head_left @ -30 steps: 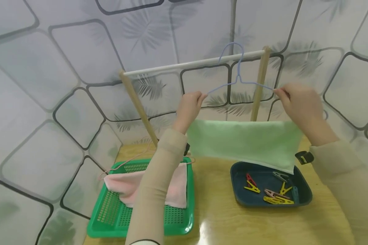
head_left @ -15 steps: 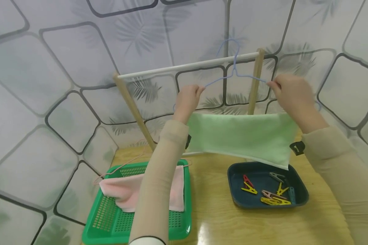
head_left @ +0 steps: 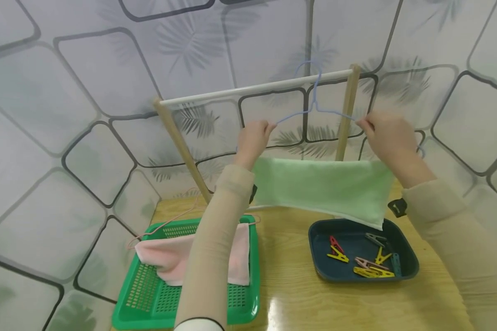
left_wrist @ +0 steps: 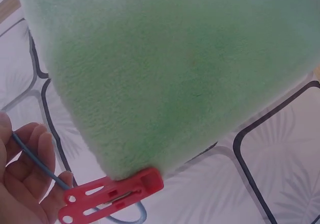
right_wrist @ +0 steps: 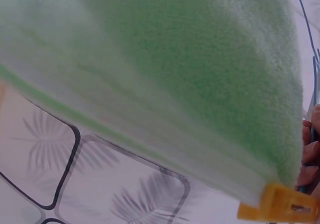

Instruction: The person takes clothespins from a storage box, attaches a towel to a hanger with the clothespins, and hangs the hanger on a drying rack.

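Note:
In the head view my left hand [head_left: 252, 140] and right hand [head_left: 387, 135] pinch the two sloping arms of a blue wire hanger [head_left: 314, 99]. Its hook rises above the white rod; whether the two touch I cannot tell. Below the hanger hangs a green towel [head_left: 319, 184]. A red clothespin [left_wrist: 115, 194] clips one towel corner in the left wrist view, close to my left fingers [left_wrist: 42, 154]. An orange-yellow clothespin [right_wrist: 280, 204] grips the other corner in the right wrist view. My forearms hide both clothespins in the head view.
The white rod [head_left: 248, 89] spans two wooden posts [head_left: 182, 147] at the back. A green basket [head_left: 254, 276] at left holds a pink towel [head_left: 238, 257] and a pink hanger [head_left: 170, 220]. At right, a dark blue tray [head_left: 323, 271] contains several loose clothespins [head_left: 372, 271].
The hanger and green towel rose slightly against the rod, then came down a little, with the hook top now nearer the rod. Both hands kept their hold.

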A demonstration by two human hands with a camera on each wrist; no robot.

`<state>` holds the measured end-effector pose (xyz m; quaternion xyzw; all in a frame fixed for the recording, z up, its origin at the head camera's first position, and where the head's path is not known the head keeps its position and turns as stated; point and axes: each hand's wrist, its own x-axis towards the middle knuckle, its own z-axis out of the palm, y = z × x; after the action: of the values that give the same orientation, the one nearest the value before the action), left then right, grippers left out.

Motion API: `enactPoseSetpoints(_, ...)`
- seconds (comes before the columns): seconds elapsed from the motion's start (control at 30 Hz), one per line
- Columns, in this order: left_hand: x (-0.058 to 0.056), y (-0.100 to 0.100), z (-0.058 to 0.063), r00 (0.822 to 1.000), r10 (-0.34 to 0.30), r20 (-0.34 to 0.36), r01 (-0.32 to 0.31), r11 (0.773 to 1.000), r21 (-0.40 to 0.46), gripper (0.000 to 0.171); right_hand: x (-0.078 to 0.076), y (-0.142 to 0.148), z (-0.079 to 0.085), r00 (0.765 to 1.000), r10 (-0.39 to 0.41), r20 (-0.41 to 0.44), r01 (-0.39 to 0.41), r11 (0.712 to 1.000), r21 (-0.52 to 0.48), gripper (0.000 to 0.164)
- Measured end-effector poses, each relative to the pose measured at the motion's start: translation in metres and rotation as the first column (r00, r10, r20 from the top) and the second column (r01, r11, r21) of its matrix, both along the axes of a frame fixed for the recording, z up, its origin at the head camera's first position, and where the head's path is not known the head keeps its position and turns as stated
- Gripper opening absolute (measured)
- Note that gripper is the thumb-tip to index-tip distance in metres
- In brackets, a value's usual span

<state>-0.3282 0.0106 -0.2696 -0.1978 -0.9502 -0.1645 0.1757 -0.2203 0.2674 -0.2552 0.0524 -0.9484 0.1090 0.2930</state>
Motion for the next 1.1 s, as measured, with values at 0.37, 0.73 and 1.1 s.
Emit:
enactPoseSetpoints(0.37,-0.007,-0.004,-0.017,0.997,-0.001,0.075,0.003,1.000,-0.028,0.039,-0.008,-0.004,-0.026,1.000,0.027,-0.014,-0.027,0.999,0.032,0.024)
enactPoseSetpoints(0.73,-0.010,-0.005,-0.018,0.997,-0.011,0.072,0.018,0.995,-0.102,0.028,-0.013,0.001,-0.039,0.996,0.091,-0.022,-0.091,0.995,0.030,0.014)
enactPoseSetpoints(1.1,-0.012,-0.004,-0.021,0.995,0.043,0.094,-0.032,0.993,-0.117,0.037,-0.015,-0.002,-0.047,0.989,0.140,-0.055,-0.138,0.990,0.037,0.010)
